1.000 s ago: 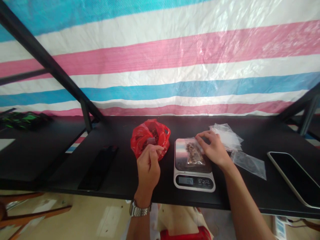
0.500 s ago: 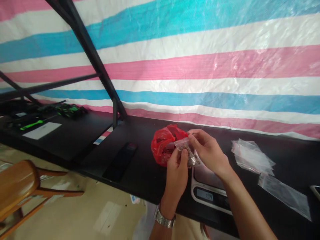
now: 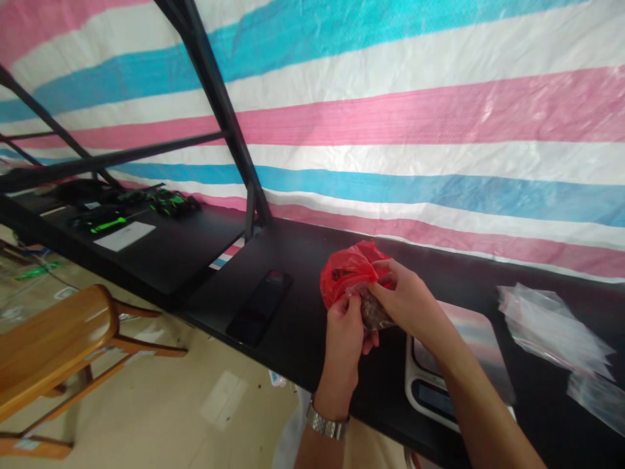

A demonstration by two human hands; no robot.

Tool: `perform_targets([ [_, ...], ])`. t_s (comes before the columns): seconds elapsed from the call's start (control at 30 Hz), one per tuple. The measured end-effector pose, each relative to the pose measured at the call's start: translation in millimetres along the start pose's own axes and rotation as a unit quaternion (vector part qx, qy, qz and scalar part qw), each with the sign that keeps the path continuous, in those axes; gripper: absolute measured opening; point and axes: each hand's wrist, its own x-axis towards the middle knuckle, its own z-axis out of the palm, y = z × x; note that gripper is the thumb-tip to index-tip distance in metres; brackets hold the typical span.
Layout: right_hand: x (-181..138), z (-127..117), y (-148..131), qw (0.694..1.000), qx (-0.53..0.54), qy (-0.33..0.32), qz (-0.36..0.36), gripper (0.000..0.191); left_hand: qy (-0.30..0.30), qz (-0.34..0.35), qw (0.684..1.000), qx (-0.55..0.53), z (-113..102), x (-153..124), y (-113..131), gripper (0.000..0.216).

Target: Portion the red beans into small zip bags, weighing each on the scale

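Note:
A small clear zip bag (image 3: 375, 311) with brownish contents, too blurred to name, is held up between my two hands. My left hand (image 3: 344, 329) pinches its upper edge from the left, a metal watch on that wrist. From the right, my right hand (image 3: 403, 293) grips the same edge with thumb and fingers. Just behind them a red plastic bag (image 3: 349, 270) sits on the black table, its mouth crumpled and partly hidden by my right hand. A digital scale (image 3: 469, 326) lies under my right forearm, its display too dark to read.
Several clear zip bags (image 3: 551, 326) lie piled at the right. A dark phone (image 3: 261, 306) rests to the left, near the table's front edge. Farther left are a white sheet (image 3: 125, 236) and a green-black toy car (image 3: 170, 203). A wooden chair (image 3: 73, 339) stands on the floor.
The view has shifted, so the table things sit farther right. The zip bag has come off from over the scale's edge, and my fingers have drawn together along its top.

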Motion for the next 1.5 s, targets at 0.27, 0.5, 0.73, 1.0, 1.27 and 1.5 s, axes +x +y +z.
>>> perform_targets([
  [0.27,0,6,3,0.999,0.027,-0.021,0.024,0.033,0.043,-0.033,0.999,-0.001,2,-1,7,0.048],
  [0.5,-2,6,1,0.999,0.026,-0.03,0.02,0.029,0.044,-0.023,0.998,0.026,2,-4,12,0.044],
  [0.73,-6,1,7,1.0,0.012,-0.009,0.012,0.029,0.046,-0.029,0.998,0.044,2,-7,14,0.043],
  [1.0,-17,-27,8,0.997,0.077,0.002,-0.017,0.024,-0.014,0.208,0.957,0.202,-5,-14,13,0.035],
  [1.27,-55,-100,19,0.999,0.035,0.021,-0.001,0.03,-0.159,0.315,0.887,0.298,4,-32,15,0.038],
  [1.5,-63,-132,48,0.994,-0.007,0.081,0.074,0.021,-0.103,0.37,0.875,0.294,5,-18,2,0.039],
])
